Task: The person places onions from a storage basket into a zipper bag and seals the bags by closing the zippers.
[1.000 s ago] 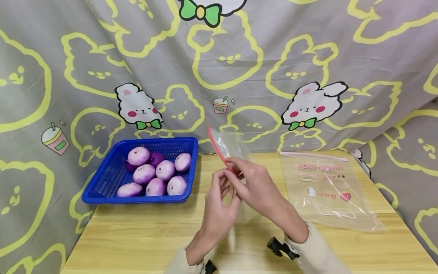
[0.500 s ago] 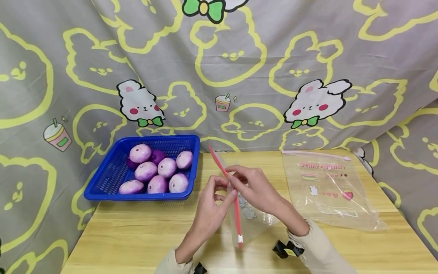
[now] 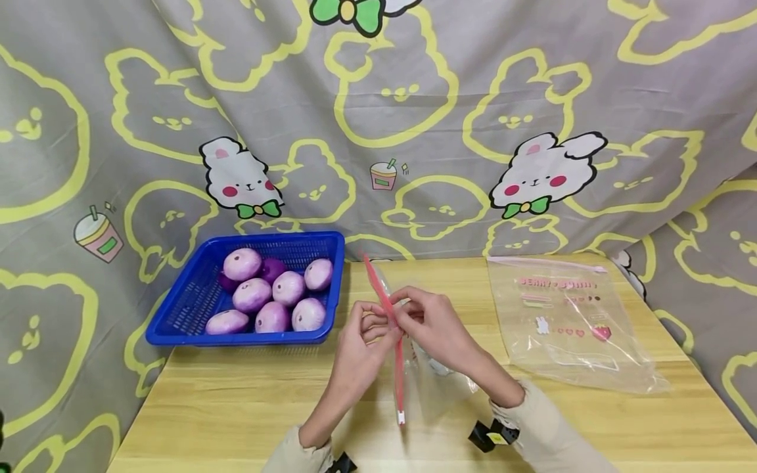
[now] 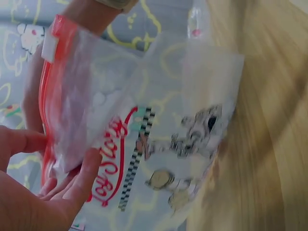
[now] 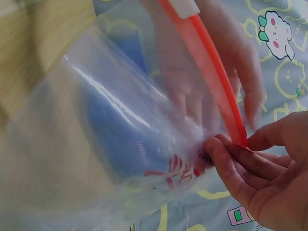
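Note:
A clear zip bag [image 3: 399, 374] with a red zip strip stands upright between both hands, above the middle of the table. Its white slider [image 3: 401, 418] sits at the end of the strip nearest me. The right hand [image 3: 434, 328] pinches the strip between thumb and fingers, plain in the right wrist view. On the other side, the left hand [image 3: 361, 348] has its fingers curled at the strip and grips the bag. Red lettering and cartoon figures [image 4: 185, 139] show on the bag in the left wrist view. The bag looks flat, and its mouth is partly hidden by the fingers.
A blue plastic basket [image 3: 236, 339] holding several purple onions [image 3: 252, 295] stands at the left rear. Another clear zip bag [image 3: 556, 348], with a pale pink strip, lies flat on the right of the wooden table [image 3: 236, 407]. A patterned grey curtain [image 3: 414, 118] hangs behind.
The bag's red strip has swung down toward me, bringing the slider into view. Both hands still hold the strip and have shifted slightly. Basket and flat bag are unmoved.

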`<act>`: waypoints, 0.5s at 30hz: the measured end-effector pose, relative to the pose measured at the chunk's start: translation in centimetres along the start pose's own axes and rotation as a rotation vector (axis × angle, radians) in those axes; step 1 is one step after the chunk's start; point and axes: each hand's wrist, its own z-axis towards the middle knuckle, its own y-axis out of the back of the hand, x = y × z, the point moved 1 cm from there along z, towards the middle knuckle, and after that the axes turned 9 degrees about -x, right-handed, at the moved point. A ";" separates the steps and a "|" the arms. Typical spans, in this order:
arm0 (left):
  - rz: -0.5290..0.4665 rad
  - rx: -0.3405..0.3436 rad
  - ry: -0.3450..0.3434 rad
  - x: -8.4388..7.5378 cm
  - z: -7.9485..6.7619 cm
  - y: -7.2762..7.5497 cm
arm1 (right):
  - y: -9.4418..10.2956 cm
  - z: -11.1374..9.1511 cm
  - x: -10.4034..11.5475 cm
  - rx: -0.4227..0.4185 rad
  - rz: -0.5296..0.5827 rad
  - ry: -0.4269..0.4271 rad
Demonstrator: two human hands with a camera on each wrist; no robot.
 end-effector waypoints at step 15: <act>0.052 -0.032 -0.024 0.3 0.2 -0.1 | -0.3 -0.9 0.4 0.007 -0.081 0.064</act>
